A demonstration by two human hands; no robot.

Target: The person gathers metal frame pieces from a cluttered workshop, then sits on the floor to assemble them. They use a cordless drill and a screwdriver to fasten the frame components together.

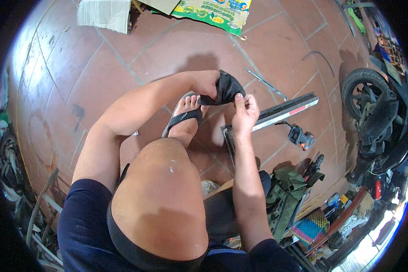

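A piece of black cloth (229,89) is held up above the floor, just beyond my sandalled foot; its exact kind does not show. My left hand (207,85) grips its left side, with most of the fingers hidden in or behind the folds. At the cloth's lower right edge, my right hand (246,110) pinches it between thumb and fingers. The black sandal (186,120) is on the foot under my left wrist. Right of my right hand, a long dark metal frame piece (283,110) lies at an angle.
A thin metal rod (266,84) and a black-and-orange power tool (300,137) lie on the tiled floor (158,50). Dark green fabric (288,186) lies near my right arm. A motorbike wheel (365,88) stands far right. Cardboard (104,16) and a green-yellow sack (213,12) are ahead.
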